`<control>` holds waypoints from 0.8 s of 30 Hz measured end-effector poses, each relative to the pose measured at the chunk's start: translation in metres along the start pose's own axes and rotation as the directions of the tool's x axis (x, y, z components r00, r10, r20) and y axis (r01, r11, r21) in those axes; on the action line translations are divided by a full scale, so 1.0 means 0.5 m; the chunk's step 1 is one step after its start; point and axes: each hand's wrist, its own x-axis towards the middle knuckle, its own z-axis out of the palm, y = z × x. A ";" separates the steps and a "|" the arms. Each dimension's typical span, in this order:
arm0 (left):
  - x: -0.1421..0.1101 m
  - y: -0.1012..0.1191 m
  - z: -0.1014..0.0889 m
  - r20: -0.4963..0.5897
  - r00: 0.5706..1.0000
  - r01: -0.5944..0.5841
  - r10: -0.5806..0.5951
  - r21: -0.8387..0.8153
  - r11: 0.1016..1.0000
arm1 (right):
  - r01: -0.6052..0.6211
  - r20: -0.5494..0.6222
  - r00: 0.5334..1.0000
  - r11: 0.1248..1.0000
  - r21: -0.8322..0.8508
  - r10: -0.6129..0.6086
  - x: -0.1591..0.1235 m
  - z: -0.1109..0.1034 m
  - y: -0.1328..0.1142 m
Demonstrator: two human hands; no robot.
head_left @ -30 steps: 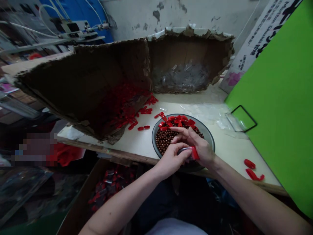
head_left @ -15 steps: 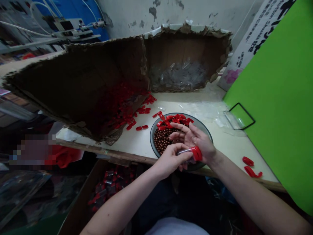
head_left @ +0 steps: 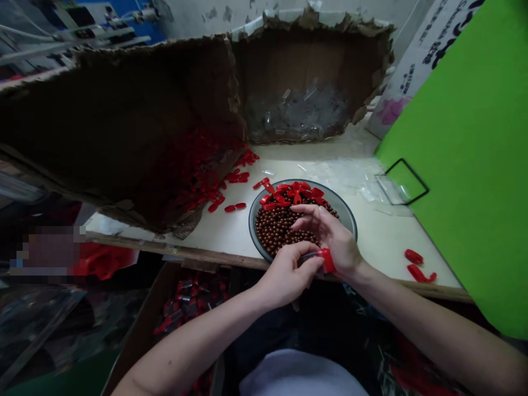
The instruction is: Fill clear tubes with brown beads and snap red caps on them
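Looking down, you have a pale work table (head_left: 391,242) with a torn cardboard box (head_left: 136,137) on its far left, red plastic pieces spilling from it, and a second torn box (head_left: 297,55) of clear tubes behind. In front of you stands a grey metal bowl (head_left: 345,220), filled with small brown beads (head_left: 278,228), with red clips (head_left: 291,193) on the far side. Your left hand (head_left: 286,272) is closed around a clear tube (head_left: 309,257), pinching it between thumb and fingers. Your right hand (head_left: 330,236) has its fingers spread above the beads, but it is not possible to tell if they touch them. Its heel is just beside the tube's red cap (head_left: 327,260). The tube lies nearly level, long axis going left to right over the near rim, its capped end nearer your right hand
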 end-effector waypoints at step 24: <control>-0.109 -0.075 -0.165 -0.615 0.767 0.073 -0.182 -0.199 0.977 | -0.147 -0.480 0.818 0.692 -0.707 -0.316 0.174 -0.359 0.070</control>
